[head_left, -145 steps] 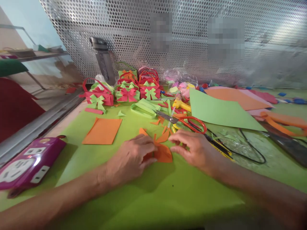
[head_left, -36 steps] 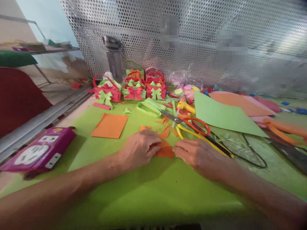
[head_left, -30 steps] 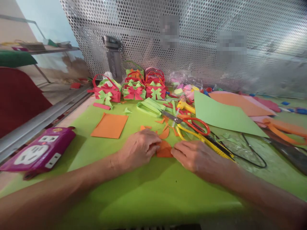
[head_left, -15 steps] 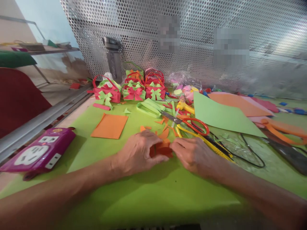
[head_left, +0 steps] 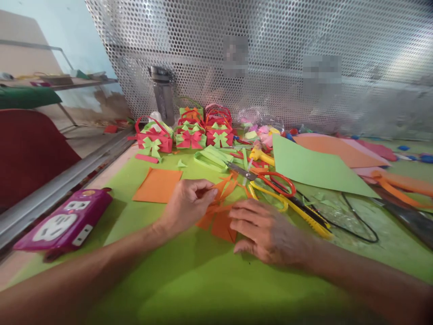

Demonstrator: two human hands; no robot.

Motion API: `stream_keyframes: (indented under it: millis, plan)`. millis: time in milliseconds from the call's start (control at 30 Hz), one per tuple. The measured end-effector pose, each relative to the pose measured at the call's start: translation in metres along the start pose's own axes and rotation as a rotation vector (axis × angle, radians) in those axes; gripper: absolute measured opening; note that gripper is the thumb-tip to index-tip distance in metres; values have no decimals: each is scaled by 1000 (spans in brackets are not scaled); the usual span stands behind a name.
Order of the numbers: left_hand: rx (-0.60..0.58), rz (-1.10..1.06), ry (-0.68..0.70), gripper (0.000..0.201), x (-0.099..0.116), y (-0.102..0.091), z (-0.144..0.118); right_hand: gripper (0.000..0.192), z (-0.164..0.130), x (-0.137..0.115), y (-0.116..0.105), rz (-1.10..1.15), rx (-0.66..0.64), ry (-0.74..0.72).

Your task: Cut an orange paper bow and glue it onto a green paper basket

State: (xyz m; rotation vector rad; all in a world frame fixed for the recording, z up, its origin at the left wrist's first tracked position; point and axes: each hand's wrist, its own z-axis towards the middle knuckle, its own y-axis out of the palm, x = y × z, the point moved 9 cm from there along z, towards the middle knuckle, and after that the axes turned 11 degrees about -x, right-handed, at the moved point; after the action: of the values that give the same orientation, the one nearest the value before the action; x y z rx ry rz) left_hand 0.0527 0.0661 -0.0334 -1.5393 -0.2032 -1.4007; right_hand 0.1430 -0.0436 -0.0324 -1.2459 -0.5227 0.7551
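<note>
My left hand (head_left: 189,203) is closed, thumb and index finger pinching a small piece of orange paper whose shape is partly hidden. My right hand (head_left: 267,230) rests palm down with fingers apart, fingertips at the edge of a cut orange paper piece (head_left: 223,227) on the table. Orange paper scraps (head_left: 228,188) lie just beyond both hands. Left of them is an orange paper square (head_left: 157,186). Past my right hand lie scissors (head_left: 241,171) with a red-orange handle loop, and a yellow-and-black cutter (head_left: 316,222).
Small red and green paper baskets with bows (head_left: 191,137) stand at the back near a grey bottle (head_left: 163,97). A purple power strip (head_left: 66,221) sits left. A yellow glue gun (head_left: 262,156) and green paper sheet (head_left: 318,167) lie right. Perforated metal (head_left: 203,45) rises behind.
My hands have moved apart from the orange piece they were around. My left hand now pinches orange paper; my right hand has opened and come nearer. The view has tilted slightly up.
</note>
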Motion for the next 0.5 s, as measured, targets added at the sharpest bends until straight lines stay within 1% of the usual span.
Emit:
stream_keyframes:
  millis: [100,167,333,433,500]
  plan:
    - [12,-87,-55,25,-7,-4,1,39,0,5,13,41,-69,18]
    - [37,-168,-98,23,-14,-8,2,40,0,8,17,68,-96,30]
    - [141,-368,-178,22,-35,-26,7,42,-1,9,17,96,-108,43]
    - [222,-369,-184,25,-45,-47,12,41,-3,9,19,128,-129,65]
    - [288,-310,-159,27,-46,-70,15,41,-5,11,23,147,-145,90]
